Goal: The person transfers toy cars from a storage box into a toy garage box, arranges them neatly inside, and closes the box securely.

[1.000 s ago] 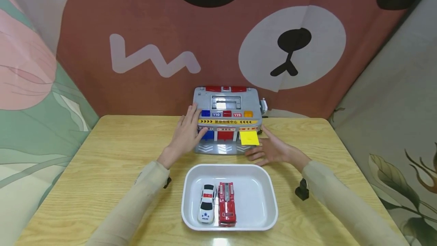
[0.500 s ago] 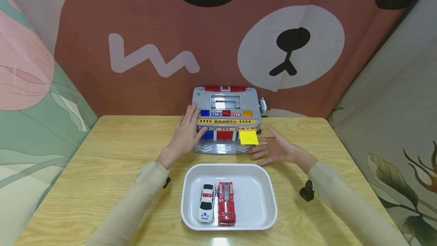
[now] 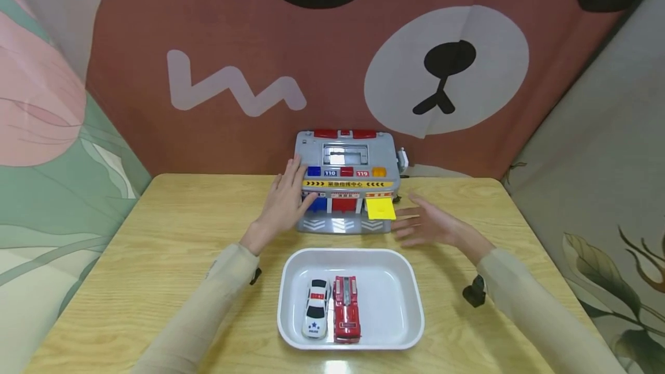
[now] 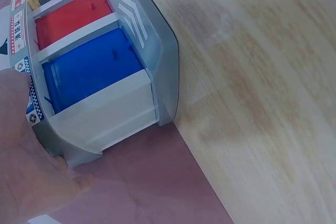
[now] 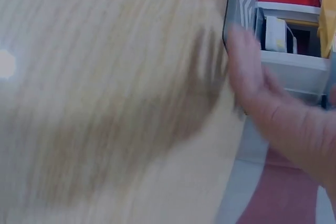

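L hand (image 3: 283, 201) lies on L side of grey toy station (image 3: 345, 184), back of hand up, fingers straight & close tog., pointing to far edge of bench (image 3: 197, 229); thumb stands apart, over front L corner just above blue door (image 3: 317, 205). R hand (image 3: 428, 221) is turned on its side, thumb up, fingers straight & slightly spread, pointing L. Its fingertips are just beside station's R front corner; can't tell if touching, as R wrist view is blurred there.

Station stands upright at far edge of bench, approx. midway btwn the far corners, so btwn both hands. Yellow door (image 3: 381, 209) is swung up, nearest R hand; blue door & red door (image 3: 344, 205) are down.

R wrist view shows a white item (image 5: 275, 35) inside the open bay, which yellow door hides in head view. L wrist view shows station's pale side wall (image 4: 105, 111), also hidden from head cam.

Further out, only in head view: white tray (image 3: 407, 305) on bench, btwn forearms, on the side of station away from far edge, w/ police car (image 3: 316, 309) & red truck (image 3: 346, 309) side by side in its L half.
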The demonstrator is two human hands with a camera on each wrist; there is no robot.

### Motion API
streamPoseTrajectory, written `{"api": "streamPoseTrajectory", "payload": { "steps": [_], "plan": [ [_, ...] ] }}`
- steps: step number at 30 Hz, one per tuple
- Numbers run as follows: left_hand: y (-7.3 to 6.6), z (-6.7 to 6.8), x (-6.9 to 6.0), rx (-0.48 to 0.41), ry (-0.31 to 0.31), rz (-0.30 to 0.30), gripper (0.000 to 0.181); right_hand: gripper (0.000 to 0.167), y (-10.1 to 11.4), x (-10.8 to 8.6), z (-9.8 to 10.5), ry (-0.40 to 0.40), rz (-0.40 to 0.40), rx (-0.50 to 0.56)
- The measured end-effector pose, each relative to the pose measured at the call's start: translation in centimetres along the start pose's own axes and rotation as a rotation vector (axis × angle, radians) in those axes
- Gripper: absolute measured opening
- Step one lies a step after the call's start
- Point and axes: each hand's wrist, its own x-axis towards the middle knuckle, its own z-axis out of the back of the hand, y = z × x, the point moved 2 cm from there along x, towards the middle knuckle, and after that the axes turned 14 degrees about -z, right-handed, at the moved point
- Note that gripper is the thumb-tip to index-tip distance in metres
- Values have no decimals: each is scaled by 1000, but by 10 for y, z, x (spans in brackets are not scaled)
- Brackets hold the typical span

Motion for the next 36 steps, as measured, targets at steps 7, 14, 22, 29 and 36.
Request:
{"api": "streamPoseTrajectory", "payload": {
  "steps": [7,14,22,29,36],
  "plan": [
    [0,0,-1,0,-8,-2,74,80,9,-11,0,-121,33,-94],
    [1,0,-2,0,-12,-5,73,58,27,-26,-12,-490,328,-379],
    [-1,1,-1,-12,-16,-11,72,49,46,-31,-52,-863,678,-887],
    [-2,0,-1,-7,-14,-6,72,68,56,-22,-71,-886,702,-1110],
    [-1,1,-1,-4,-9,0,72,80,64,-9,-79,-857,656,-1246]
  ]
}}
